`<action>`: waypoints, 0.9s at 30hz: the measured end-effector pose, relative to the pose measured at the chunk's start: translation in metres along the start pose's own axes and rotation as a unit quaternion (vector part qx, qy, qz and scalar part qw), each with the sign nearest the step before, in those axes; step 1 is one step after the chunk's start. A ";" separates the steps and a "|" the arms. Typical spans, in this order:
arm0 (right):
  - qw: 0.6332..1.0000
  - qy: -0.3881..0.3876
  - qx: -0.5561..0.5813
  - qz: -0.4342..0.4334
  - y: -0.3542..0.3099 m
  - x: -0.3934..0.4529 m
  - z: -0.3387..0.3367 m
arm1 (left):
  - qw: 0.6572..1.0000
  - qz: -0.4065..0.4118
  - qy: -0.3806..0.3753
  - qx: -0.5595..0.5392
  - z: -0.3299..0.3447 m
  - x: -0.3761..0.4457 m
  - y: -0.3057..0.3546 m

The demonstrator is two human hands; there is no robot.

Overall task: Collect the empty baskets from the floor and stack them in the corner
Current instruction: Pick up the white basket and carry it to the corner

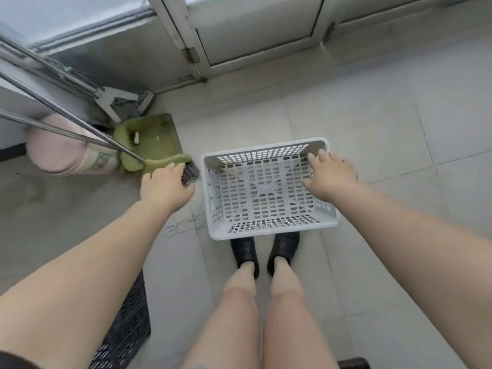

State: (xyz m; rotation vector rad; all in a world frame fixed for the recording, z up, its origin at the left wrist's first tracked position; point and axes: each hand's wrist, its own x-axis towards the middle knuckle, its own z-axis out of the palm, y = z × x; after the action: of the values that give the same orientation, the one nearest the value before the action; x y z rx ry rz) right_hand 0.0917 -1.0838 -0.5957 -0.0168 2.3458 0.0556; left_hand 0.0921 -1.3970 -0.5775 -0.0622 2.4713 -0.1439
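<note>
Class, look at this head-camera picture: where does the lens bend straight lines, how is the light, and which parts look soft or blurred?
Head view: wide-angle lens bows the door frame and metal poles near the edges; light is soft, even daylight with faint shadows under the white basket; the top-left corner is smeared; the left hand, right hand and broom look slightly soft.

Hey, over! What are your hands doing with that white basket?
Left hand open beside broom. Right hand open over white basket, not gripping. Basket empty, on floor.
</note>
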 end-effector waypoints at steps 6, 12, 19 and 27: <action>0.999 -0.046 0.019 0.005 -0.001 0.070 0.105 | 0.998 -0.013 -0.053 -0.017 0.100 0.067 0.022; 0.998 -0.063 -0.024 0.010 0.014 0.141 0.189 | 0.997 -0.037 -0.069 -0.012 0.193 0.134 0.041; 0.989 -0.002 0.038 0.145 0.039 0.214 0.246 | 0.975 -0.146 -0.029 -0.163 0.274 0.186 0.047; 0.894 0.085 0.303 0.319 0.065 0.256 0.262 | 0.830 -0.316 0.042 -0.458 0.319 0.216 0.049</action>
State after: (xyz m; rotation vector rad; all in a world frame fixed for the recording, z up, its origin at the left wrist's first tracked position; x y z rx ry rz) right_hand 0.0969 -1.0053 -0.9594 1.0911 2.3418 -0.3714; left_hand 0.1196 -1.3944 -0.9652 -1.2977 2.2724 0.7881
